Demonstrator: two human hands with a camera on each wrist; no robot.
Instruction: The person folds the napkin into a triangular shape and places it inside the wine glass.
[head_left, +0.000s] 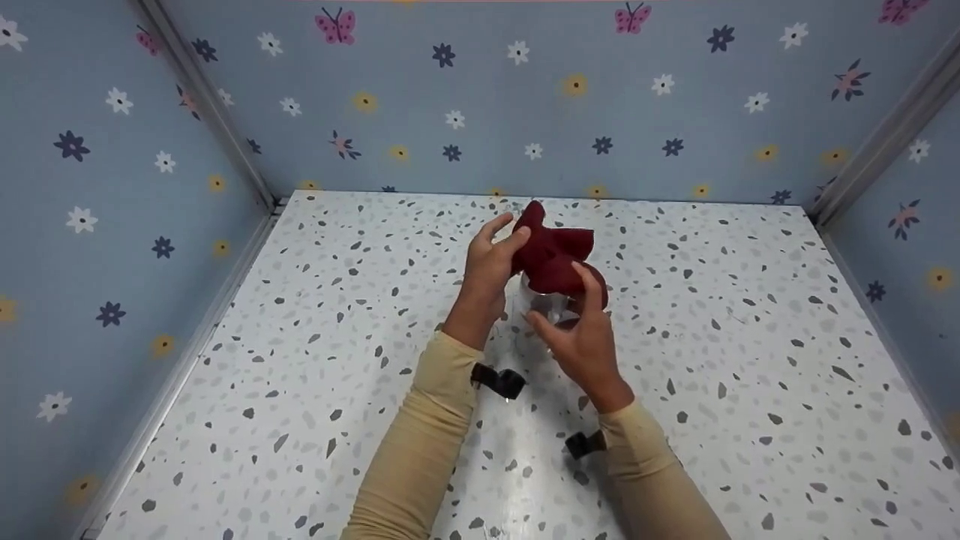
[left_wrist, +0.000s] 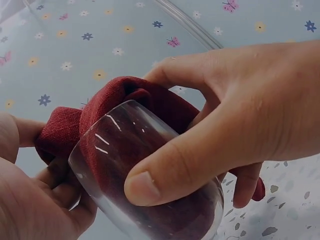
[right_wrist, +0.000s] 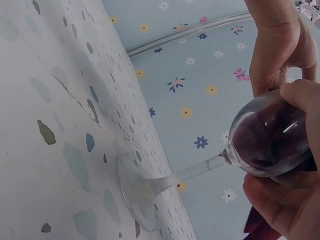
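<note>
A clear stemmed wine glass (right_wrist: 267, 137) stands with its foot on the speckled table. Dark red cloth (head_left: 551, 262) bunches over its rim, and red shows through the bowl in both wrist views. My left hand (head_left: 486, 270) pinches the cloth between thumb and fingers at the far left of the glass. Round the bowl, my right hand (head_left: 585, 341) holds the glass, its thumb across the near side in the left wrist view. Much of the glass is hidden by the cloth and hands in the head view.
The white speckled table (head_left: 337, 330) extends around the glass. Blue walls with flowers and butterflies (head_left: 495, 90) stand at the back and both sides, joined by grey corner strips. A small black camera (head_left: 510, 384) is strapped to each sleeved wrist.
</note>
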